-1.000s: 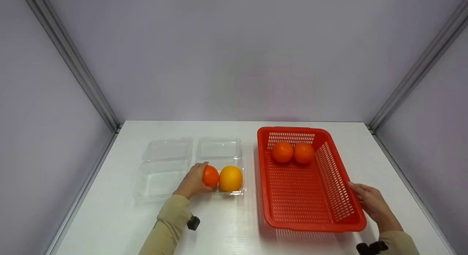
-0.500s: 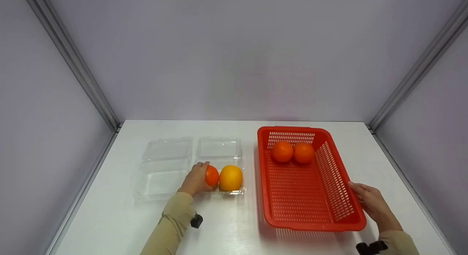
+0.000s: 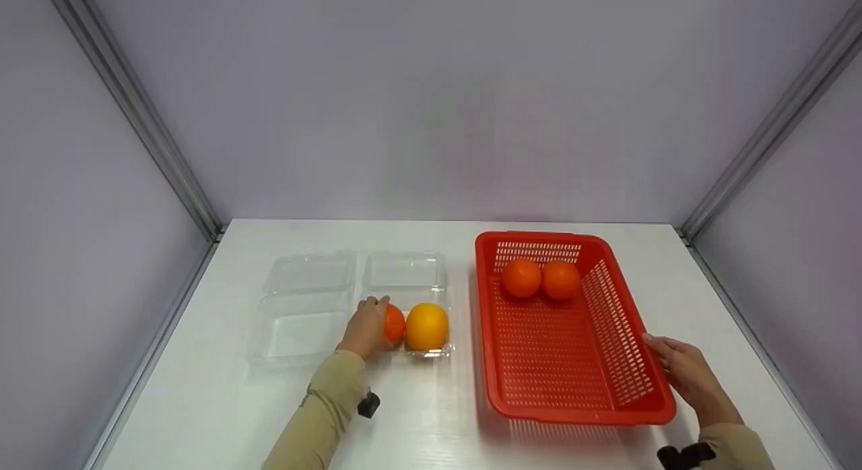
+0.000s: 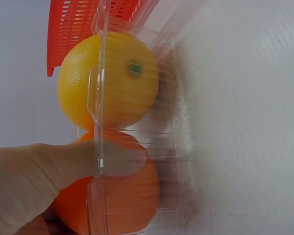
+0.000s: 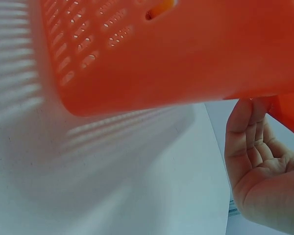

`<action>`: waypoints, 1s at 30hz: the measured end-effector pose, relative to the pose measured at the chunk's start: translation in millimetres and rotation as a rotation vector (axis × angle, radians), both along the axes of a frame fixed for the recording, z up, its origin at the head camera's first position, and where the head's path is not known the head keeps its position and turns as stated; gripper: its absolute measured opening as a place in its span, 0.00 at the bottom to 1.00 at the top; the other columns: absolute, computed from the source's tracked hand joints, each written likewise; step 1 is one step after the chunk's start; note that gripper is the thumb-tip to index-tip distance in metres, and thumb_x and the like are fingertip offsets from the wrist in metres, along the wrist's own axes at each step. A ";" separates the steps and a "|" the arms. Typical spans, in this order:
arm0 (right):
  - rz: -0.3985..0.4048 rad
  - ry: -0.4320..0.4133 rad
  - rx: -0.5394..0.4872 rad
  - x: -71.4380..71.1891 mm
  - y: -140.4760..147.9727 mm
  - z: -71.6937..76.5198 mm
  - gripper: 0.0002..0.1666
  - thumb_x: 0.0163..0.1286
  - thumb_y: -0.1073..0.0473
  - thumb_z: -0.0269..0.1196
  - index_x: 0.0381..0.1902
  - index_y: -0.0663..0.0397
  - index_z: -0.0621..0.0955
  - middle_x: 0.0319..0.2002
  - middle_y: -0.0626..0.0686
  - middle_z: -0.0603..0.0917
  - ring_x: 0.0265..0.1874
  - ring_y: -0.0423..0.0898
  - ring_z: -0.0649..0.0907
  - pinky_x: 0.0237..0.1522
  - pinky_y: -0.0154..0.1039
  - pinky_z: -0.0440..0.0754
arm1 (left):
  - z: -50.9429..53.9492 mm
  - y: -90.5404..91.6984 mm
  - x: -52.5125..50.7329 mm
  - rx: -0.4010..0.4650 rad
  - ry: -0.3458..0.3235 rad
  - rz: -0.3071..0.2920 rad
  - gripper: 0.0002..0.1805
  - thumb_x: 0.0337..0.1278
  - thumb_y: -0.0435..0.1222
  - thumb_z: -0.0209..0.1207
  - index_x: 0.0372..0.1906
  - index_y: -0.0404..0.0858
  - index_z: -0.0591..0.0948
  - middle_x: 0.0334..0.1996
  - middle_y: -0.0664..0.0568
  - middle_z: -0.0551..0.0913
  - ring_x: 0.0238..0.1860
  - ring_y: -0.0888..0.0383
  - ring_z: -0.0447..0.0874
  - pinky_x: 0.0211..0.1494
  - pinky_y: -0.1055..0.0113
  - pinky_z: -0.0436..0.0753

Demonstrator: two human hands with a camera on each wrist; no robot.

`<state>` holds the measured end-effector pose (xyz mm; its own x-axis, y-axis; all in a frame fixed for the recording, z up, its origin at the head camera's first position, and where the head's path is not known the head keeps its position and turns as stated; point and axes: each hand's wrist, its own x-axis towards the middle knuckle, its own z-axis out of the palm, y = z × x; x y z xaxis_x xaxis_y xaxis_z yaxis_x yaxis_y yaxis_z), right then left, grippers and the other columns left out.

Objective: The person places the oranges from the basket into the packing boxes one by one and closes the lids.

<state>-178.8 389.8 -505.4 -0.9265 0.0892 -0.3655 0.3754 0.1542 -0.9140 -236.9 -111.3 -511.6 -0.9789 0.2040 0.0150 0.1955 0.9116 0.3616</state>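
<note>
My left hand [image 3: 366,327] grips an orange [image 3: 395,325] in the front half of a clear plastic clamshell box [image 3: 406,271]. In the left wrist view the thumb [image 4: 115,159] lies across this orange [image 4: 132,196] behind the clear box wall. A yellow orange-like fruit [image 4: 132,98] with a green stem spot sits right beside it in the same box. At the right, my right hand [image 3: 690,372] holds the side rim of a red perforated plastic basket [image 3: 552,369]. From the right wrist view, its fingers [image 5: 242,117] curl beneath the rim.
Two more oranges [image 3: 541,279] lie together at the far end of the basket. Left of the fruit box, a second clear clamshell box [image 3: 300,332] stands with its lid laid back. A white table [image 3: 417,416] carries everything, with grey walls around it.
My left hand has shifted slightly to the right around the orange, covering more of it in the head view. The right hand and the basket stay in place.
</note>
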 end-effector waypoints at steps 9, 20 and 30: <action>0.016 0.000 0.052 -0.8 -2.1 2.8 0.44 0.64 0.40 0.54 0.62 0.74 0.61 0.35 0.44 0.81 0.35 0.38 0.82 0.39 0.35 0.80 | -1.2 6.4 1.0 -0.103 0.145 -0.009 0.36 0.28 0.33 0.72 0.51 0.27 0.72 0.39 0.34 0.73 0.42 0.40 0.72 0.48 0.51 0.77; 0.058 0.003 0.212 -0.4 1.5 6.4 0.45 0.64 0.37 0.53 0.59 0.74 0.65 0.38 0.47 0.81 0.36 0.38 0.80 0.41 0.37 0.80 | 5.0 -1.5 5.2 -0.014 0.047 -0.031 0.41 0.30 0.35 0.73 0.56 0.26 0.69 0.47 0.34 0.71 0.49 0.40 0.68 0.54 0.49 0.74; 0.048 0.020 0.234 6.5 6.0 12.3 0.37 0.65 0.41 0.54 0.54 0.70 0.69 0.33 0.46 0.81 0.33 0.39 0.80 0.38 0.34 0.81 | 9.9 -12.7 7.3 0.145 -0.057 -0.009 0.40 0.35 0.38 0.71 0.58 0.28 0.69 0.52 0.36 0.69 0.51 0.41 0.69 0.56 0.48 0.72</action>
<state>-172.3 395.8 -493.1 -0.9385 0.1248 -0.3220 0.3450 0.3803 -0.8581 -229.7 -124.0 -501.7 -0.9772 0.2121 -0.0106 0.1785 0.8476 0.4997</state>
